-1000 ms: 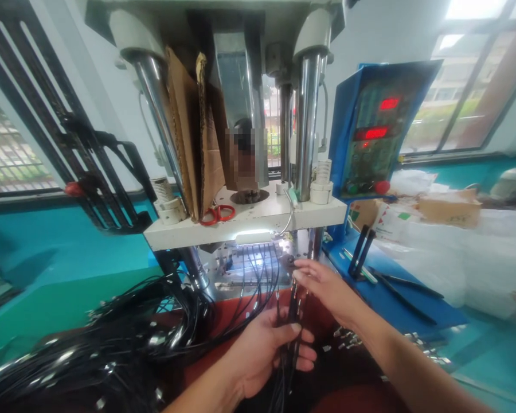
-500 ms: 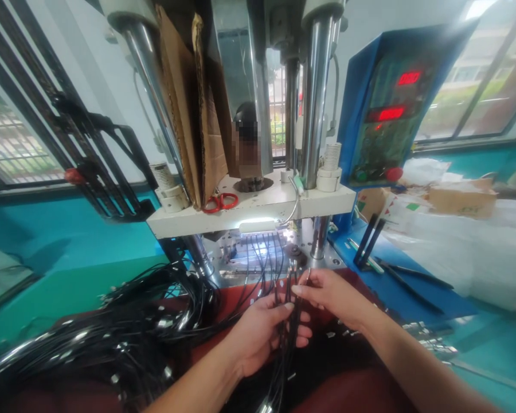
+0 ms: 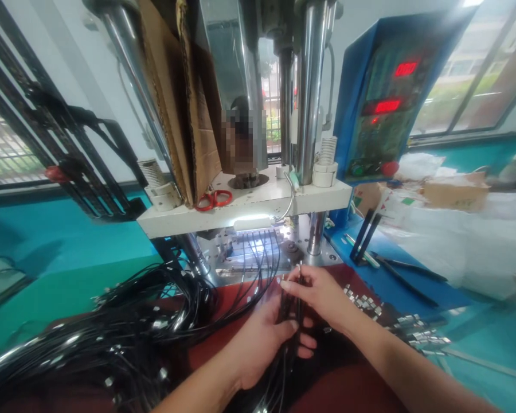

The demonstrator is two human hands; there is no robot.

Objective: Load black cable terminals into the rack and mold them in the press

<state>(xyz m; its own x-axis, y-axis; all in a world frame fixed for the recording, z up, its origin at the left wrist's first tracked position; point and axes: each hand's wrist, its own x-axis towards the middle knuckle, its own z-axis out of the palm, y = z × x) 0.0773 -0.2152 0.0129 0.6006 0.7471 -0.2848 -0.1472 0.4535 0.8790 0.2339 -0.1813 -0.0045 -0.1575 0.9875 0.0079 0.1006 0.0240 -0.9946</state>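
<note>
My left hand [image 3: 262,338] is closed round a bundle of thin black cables [image 3: 284,367], whose loose lengths hang down below it. At the top of this bundle, my right hand [image 3: 322,295] pinches a cable end between thumb and fingers. Small metal tips show just above the fingertips. Just beyond my hands, several black cables run into the lit metal mould [image 3: 253,249] of a press. To the left lies a large heap of black cables [image 3: 90,338] with silvery connectors, on a dark red surface [image 3: 223,298].
Above the mould is the press's white plate [image 3: 249,201], with red-handled scissors [image 3: 214,199] and cardboard [image 3: 198,115] on it. A blue control box [image 3: 378,103] stands right. Pliers [image 3: 408,275] lie on a blue surface, near silvery connectors [image 3: 417,330]. White bags [image 3: 447,229] sit beyond.
My right hand has shifted slightly left and closer to the bundle's top, and the cable tips sit closer together. My left hand still grips the bundle. The view has turned slightly.
</note>
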